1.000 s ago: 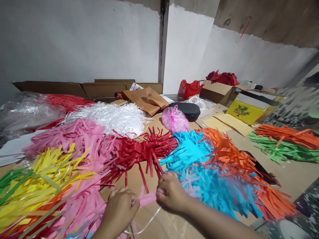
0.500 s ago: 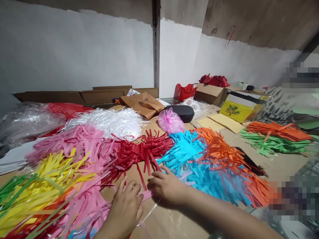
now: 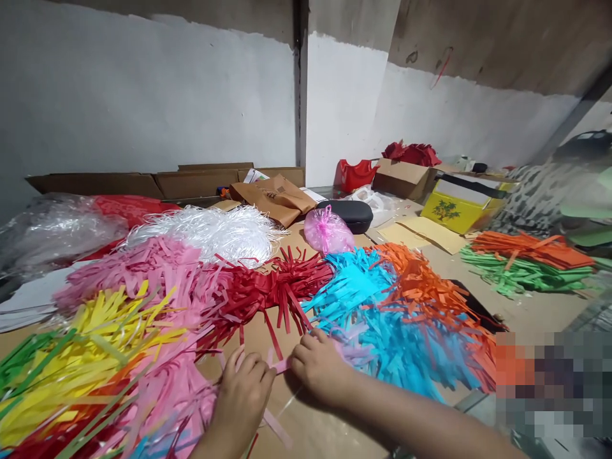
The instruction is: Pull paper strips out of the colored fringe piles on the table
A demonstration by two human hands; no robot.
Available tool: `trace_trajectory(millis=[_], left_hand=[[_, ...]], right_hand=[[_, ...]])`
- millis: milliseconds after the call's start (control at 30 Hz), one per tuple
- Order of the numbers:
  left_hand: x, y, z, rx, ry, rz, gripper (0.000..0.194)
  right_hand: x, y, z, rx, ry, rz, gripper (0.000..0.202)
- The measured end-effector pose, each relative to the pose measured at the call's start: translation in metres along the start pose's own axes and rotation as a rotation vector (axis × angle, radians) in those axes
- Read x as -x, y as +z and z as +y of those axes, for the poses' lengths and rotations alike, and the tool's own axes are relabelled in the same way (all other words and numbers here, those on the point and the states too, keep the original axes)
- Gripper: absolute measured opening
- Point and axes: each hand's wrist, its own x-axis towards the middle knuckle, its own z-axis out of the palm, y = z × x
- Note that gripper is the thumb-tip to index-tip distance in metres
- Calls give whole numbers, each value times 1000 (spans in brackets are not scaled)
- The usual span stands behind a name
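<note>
A short length of pink paper strip (image 3: 282, 366) stretches between my two hands. My left hand (image 3: 246, 392) is closed, its fingers pinching the strip's left part. On the other side my right hand (image 3: 316, 364) curls its fingers round the strip; its fingertips are partly hidden. A pale pink tail (image 3: 277, 426) hangs below my left hand. Just beyond the hands lies a bundle of dark red strips (image 3: 261, 290). Pink strips (image 3: 176, 376) are heaped left of my left hand, and blue strips (image 3: 354, 287) lie beside my right hand.
Yellow strips (image 3: 100, 338) lie at the left, white shreds (image 3: 215, 233) behind. A knotted pink bag (image 3: 327, 231), black case (image 3: 351, 215) and yellow box (image 3: 459, 207) stand farther back. Orange strips (image 3: 425, 280) spread to the right. A person in patterned clothing (image 3: 530, 191) is at the right edge.
My right hand's fingers have curled in more tightly, and that hand has shifted slightly. My left hand has moved slightly down and right. The pink strip remains between them.
</note>
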Motion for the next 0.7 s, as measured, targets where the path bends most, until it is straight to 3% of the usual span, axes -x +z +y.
trace_trajectory(millis=[233,467,600,700], left_hand=[[8,4,-20,94,-108,-18,17],[4,16,-21,101,-189,-52,26],[0,16,-19,65,-182,-38,25],[-2,12,-17,44,-142,20,19]], right_hand=[[1,3,28,-208,192,21,17],[-5,5,23,-304,319,26,10],[-5,1,23,-310,307,29,5],[-2,-5,25,-313,138,48,3]])
